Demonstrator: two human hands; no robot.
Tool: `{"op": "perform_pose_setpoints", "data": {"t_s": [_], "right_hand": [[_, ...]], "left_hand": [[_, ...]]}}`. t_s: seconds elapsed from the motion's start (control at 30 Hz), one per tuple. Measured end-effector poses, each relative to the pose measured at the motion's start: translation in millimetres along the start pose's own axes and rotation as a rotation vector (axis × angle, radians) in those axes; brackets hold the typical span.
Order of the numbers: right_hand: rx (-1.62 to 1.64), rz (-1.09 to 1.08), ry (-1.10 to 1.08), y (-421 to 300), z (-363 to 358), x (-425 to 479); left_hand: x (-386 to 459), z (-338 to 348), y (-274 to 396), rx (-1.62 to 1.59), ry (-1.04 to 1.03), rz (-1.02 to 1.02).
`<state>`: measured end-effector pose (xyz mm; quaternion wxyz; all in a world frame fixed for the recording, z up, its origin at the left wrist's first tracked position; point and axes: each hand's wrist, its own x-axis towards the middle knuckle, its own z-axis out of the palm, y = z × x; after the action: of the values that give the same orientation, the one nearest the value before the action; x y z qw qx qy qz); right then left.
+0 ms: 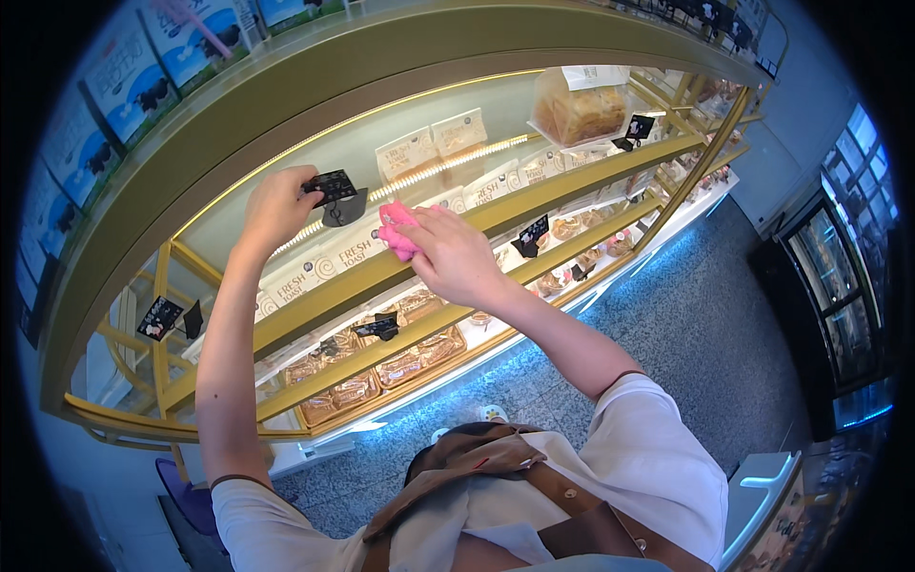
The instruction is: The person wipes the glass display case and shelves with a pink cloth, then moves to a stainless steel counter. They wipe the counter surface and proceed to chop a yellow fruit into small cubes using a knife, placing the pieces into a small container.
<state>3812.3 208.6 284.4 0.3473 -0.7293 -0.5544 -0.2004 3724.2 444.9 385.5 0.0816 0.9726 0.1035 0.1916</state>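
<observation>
My left hand point(280, 207) grips the left edge of a black sign card point(332, 186), lifted over the upper shelf of a gold-framed display case. A dark stand piece point(346, 209) shows just below the card; whether the two are joined I cannot tell. In my right hand point(452, 250) is a bunched pink cloth point(399, 230), at the gold front rail point(557, 187) of that shelf. Whether the cloth touches the rail is hidden by my fingers. Behind the rail stand white bread bags point(355, 252) with printed writing.
A bagged loaf point(582, 114) stands at the upper right, near another black sign point(638, 127). Lower down, trays of packaged pastries point(422, 357) sit behind a second gold rail point(457, 312). Milk cartons point(129, 79) line the case top. A glass-door cooler point(833, 293) stands right.
</observation>
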Motion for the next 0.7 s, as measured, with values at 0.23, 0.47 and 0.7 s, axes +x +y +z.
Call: {"op": "perform_pose_setpoints", "data": {"t_s": [0.23, 0.47, 0.7], "right_hand": [[-0.401, 0.256, 0.207, 161.9, -79.4, -39.8], [-0.376, 0.21, 0.311, 183.5, -91.4, -45.2], [-0.309, 0.161, 0.369, 181.2, -87.9, -46.5]], "left_hand": [[-6.5, -7.6, 26.3, -0.006, -0.027, -0.075], [-3.6, 1.5, 46.7, 0.007, -0.008, -0.001], [39.1, 19.2, 132.3, -0.245, -0.013, 0.179]]}}
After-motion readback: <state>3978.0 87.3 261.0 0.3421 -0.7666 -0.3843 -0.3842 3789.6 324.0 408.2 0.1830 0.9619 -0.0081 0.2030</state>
